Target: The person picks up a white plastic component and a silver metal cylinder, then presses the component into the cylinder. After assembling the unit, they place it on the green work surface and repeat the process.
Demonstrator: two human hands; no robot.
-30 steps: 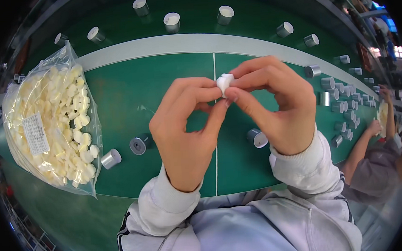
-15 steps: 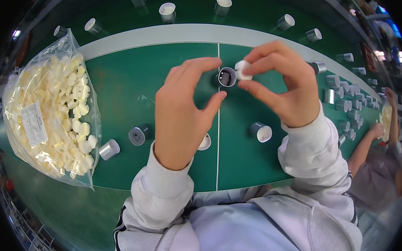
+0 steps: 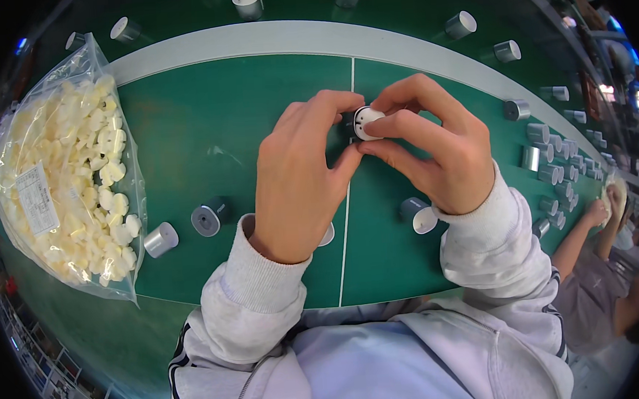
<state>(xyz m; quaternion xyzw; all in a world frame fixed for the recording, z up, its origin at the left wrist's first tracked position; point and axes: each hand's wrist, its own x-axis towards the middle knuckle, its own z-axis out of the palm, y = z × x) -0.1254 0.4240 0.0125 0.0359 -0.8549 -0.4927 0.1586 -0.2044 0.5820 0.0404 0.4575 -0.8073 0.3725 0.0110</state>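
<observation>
My left hand [image 3: 296, 172] is closed round a small silver-grey cylinder [image 3: 350, 125], thumb and forefinger on either side of it. On the cylinder's open end lies a white round insert [image 3: 367, 117] with small dark holes. The fingers of my right hand [image 3: 433, 145] pinch and press on this insert; its lower edge is hidden by them. To the right below stands a tilted cylinder with a white end [image 3: 424, 220]. Left of my left wrist are a grey cylinder [image 3: 207, 218] and a silver cylinder [image 3: 162, 240] lying on its side. My left hand partly covers another white-ended cylinder [image 3: 327, 235].
A clear plastic bag [image 3: 131, 211] full of cream-white inserts lies at the left of the green table [image 3: 184, 134]. Several cylinders, such as one silver cylinder [image 3: 462, 24], stand beyond the pale curved strip [image 3: 251, 43]. More crowd the right side, near another person's arm [image 3: 581, 231].
My right hand has brought the white insert leftward onto the cylinder's open end. My left fingers have closed in on the cylinder. The whole view has shifted slightly.
</observation>
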